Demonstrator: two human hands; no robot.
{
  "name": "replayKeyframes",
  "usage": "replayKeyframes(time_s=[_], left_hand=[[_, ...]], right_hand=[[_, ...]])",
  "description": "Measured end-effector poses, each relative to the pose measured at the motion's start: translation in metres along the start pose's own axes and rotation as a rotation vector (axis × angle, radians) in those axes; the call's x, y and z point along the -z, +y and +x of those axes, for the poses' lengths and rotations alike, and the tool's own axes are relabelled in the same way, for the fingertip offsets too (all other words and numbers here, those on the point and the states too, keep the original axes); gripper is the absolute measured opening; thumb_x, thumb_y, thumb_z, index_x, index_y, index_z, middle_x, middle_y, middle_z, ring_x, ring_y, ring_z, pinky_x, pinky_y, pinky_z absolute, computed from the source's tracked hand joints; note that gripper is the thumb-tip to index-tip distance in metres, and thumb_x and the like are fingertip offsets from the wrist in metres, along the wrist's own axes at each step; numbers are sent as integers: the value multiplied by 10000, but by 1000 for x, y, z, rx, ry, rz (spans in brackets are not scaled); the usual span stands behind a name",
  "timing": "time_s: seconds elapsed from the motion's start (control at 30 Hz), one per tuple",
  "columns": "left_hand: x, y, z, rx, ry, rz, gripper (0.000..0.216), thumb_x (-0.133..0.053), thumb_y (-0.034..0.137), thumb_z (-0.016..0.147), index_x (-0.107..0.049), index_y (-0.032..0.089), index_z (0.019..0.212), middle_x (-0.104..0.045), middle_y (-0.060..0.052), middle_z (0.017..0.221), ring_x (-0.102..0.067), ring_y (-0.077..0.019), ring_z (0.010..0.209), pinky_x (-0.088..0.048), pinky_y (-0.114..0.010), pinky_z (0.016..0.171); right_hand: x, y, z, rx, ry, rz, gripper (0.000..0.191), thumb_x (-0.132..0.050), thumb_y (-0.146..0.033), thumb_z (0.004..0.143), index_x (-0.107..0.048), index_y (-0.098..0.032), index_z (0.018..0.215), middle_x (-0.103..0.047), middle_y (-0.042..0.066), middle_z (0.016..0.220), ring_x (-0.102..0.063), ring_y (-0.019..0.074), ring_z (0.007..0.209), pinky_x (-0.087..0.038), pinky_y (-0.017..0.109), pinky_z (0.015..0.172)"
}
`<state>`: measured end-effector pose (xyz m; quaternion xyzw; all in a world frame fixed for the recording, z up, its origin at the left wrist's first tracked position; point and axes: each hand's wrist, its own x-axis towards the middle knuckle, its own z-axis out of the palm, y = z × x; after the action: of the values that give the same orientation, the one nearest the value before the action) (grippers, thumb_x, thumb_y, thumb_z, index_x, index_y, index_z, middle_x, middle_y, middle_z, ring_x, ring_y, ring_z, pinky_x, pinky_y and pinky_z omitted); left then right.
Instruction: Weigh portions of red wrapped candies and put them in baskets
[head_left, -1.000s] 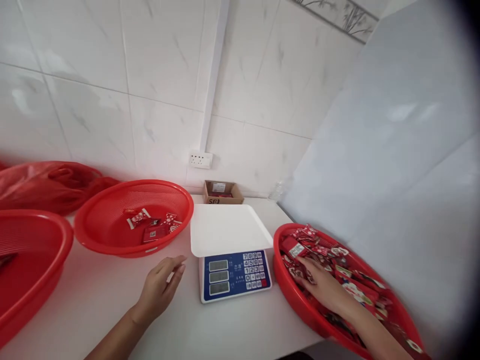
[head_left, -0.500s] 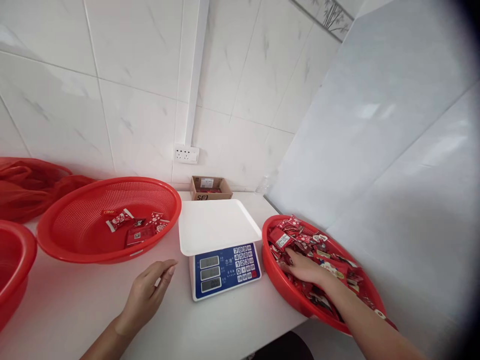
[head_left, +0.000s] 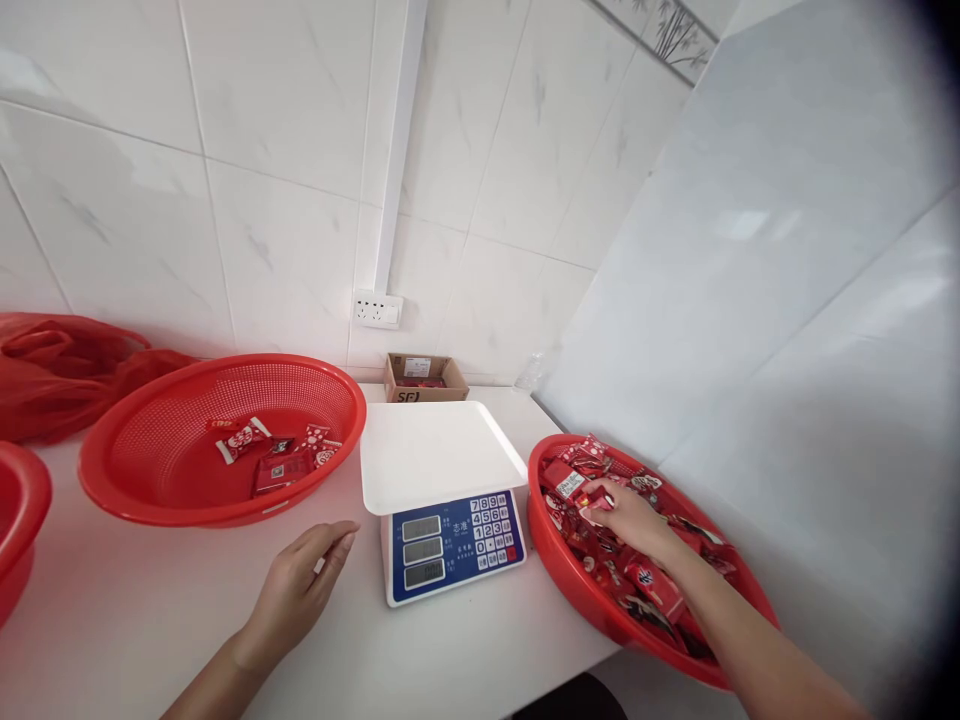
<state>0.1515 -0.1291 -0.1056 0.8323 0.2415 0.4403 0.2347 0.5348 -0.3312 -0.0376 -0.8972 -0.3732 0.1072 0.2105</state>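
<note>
My right hand point(head_left: 628, 512) reaches into a red basket point(head_left: 577, 590) at the right, full of red candy packets point(head_left: 651, 585), and its fingers are pinched on one red packet point(head_left: 592, 497) lifted slightly off the pile. My left hand point(head_left: 298, 590) rests on the white table left of the scale, fingers loosely stretched, holding nothing. Between the hands stands a digital scale point(head_left: 450, 545) with a bare white pan point(head_left: 439, 455) and a blue keypad front.
A second red basket point(head_left: 150, 480) with several packets point(head_left: 274, 455) sits left of the scale. Another red basket rim point(head_left: 19, 520) shows at the far left, red plastic bags point(head_left: 52, 370) behind it. A small cardboard box point(head_left: 424, 378) stands by the tiled wall.
My right hand has risen from deep in the pile and pinched a packet near the basket's near-left side. The view shifted right. My left hand stayed put.
</note>
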Motion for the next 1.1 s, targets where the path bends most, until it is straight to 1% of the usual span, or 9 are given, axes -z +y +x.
replayKeyframes(time_s=[0.17,0.3,0.4,0.57,0.7,0.83,0.93,1.0,1.1], left_hand=[[-1,-2,0,5,7,-7,249,-421,342,885,-628,204,876,-679,-20,748,-639,-130,637,-503,-186,549],[-5,-7,-3,17,-20,-24,231,-430,323,888,-627,204,901,-682,-35,795,-644,-137,692,-507,-195,598],[-7,-9,-6,47,-51,-36,233,-419,312,895,-626,207,913,-678,-39,808,-639,-140,705,-505,-205,618],[-5,-12,-5,133,-84,-53,257,-392,324,901,-617,209,944,-667,-55,864,-624,-160,782,-497,-248,695],[-2,-20,-2,339,-102,-30,350,-369,343,894,-471,229,1209,-641,-35,875,-605,-150,705,-488,-268,644],[-3,-26,-1,457,-87,-13,447,-378,355,878,-328,278,1316,-594,-51,1105,-615,-160,797,-489,-319,720],[-2,-27,1,492,-1,-51,503,-402,372,864,-275,259,1337,-566,-76,1160,-614,-161,787,-487,-339,726],[1,-26,4,522,94,-87,570,-422,391,853,-228,226,1363,-591,-83,1084,-611,-161,722,-487,-337,688],[8,-24,9,578,216,-136,630,-453,429,837,-235,175,1371,-619,-31,803,-597,-175,640,-480,-329,624]], right_hand=[[18,-8,1,-14,131,-11,239,-530,-272,672,-584,-205,894,-676,19,794,-610,189,733,-424,275,668],[21,-40,4,25,176,177,315,-567,-358,679,-576,-217,961,-686,17,818,-631,202,758,-455,294,681],[3,-78,13,150,106,357,346,-597,-362,662,-575,-211,972,-683,25,879,-634,192,802,-473,290,715],[-48,-144,34,258,-126,503,390,-650,-350,622,-552,-198,968,-664,30,850,-623,168,723,-504,295,652],[-72,-178,43,251,-213,515,355,-653,-342,634,-543,-199,940,-640,51,932,-618,157,746,-510,275,627],[-75,-188,48,224,-175,435,347,-621,-366,670,-535,-203,964,-621,38,874,-600,145,717,-484,242,567],[-73,-186,53,203,-189,399,382,-620,-396,665,-547,-200,986,-630,49,897,-608,153,729,-478,239,549],[-74,-182,57,195,-179,377,391,-598,-429,678,-558,-204,995,-635,60,953,-616,167,777,-489,248,556],[-75,-175,63,195,-102,339,407,-510,-451,739,-536,-200,1058,-612,78,1028,-606,189,872,-508,270,598]])
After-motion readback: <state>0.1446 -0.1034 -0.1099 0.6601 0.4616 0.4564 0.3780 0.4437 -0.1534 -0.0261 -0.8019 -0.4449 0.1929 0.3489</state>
